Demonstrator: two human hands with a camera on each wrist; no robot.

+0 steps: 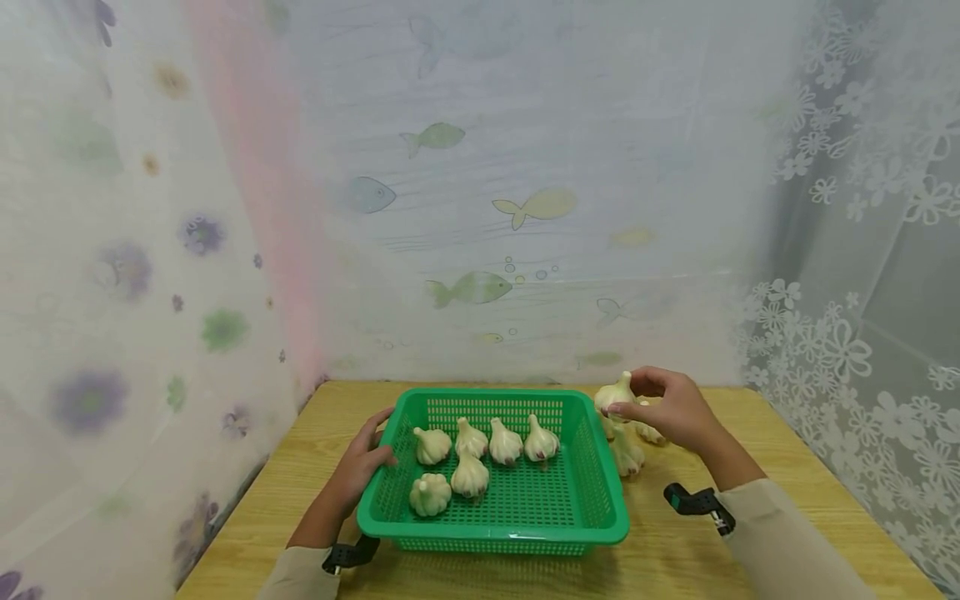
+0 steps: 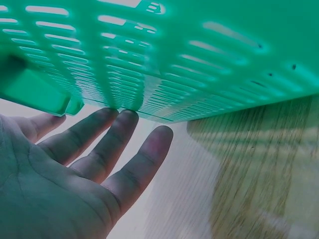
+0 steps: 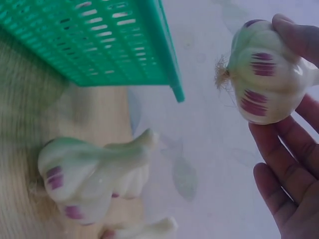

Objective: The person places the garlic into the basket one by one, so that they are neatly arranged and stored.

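A green plastic basket (image 1: pixel 491 533) with slotted walls stands on the table, with several white garlic bulbs (image 1: pixel 505 442) inside, mostly along its back and left. My left hand (image 1: pixel 358 468) holds the basket's left rim, thumb over the edge. In the left wrist view its fingers (image 2: pixel 112 144) extend along the outer wall. Beyond the basket's right side, my right hand (image 1: pixel 675 412) pinches a garlic bulb (image 3: pixel 269 74) between thumb and fingers, raised off the table. Purple streaks and a tuft of roots show on it. Below lie more garlic bulbs (image 1: pixel 627 454), partly hidden by the hand.
The wooden table (image 1: pixel 300 467) ends at a patterned curtain (image 1: pixel 487 208) behind the basket, with curtains on both sides too. Each wrist wears a black camera mount (image 1: pixel 697 502). The loose bulbs lie close against the basket's right wall.
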